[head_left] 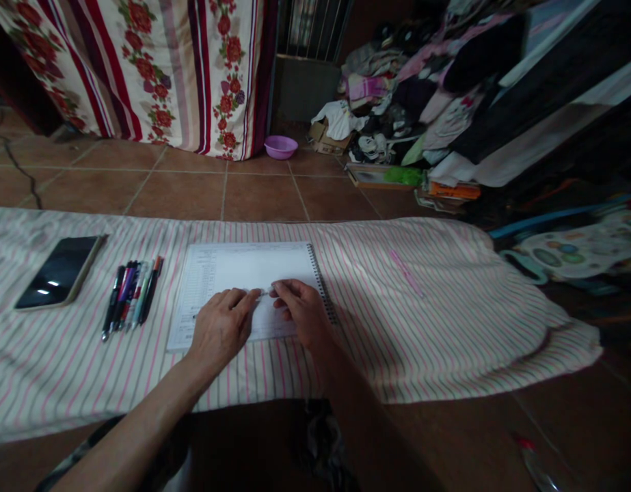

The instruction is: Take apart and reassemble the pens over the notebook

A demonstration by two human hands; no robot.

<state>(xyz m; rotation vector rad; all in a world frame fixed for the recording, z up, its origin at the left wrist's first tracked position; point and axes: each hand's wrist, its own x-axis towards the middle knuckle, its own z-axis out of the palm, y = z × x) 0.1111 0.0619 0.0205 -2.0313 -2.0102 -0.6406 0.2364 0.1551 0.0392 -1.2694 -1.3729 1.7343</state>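
Head view: a striped, cloth-covered surface [448, 328] carries a spiral notebook [243, 263], with the left hand [220, 321] and right hand [302, 307] meeting over its page.
Loose cloth could ruck under a nudge and skew the notebook. The left hand is palm down, its index finger reaching toward the right; whether its grip has hold of anything I cannot tell. The right hand's grip is nearly closed, thumb and finger pinching. The phone [59, 272], well apart at far left, looks safe. The row of pens [133, 294] could scatter if the left hand swept outward; the pink pen [407, 275], right of the notebook, might roll. The small pale thing [265, 292], between the fingertips over the page, could slip if pinched off-centre.
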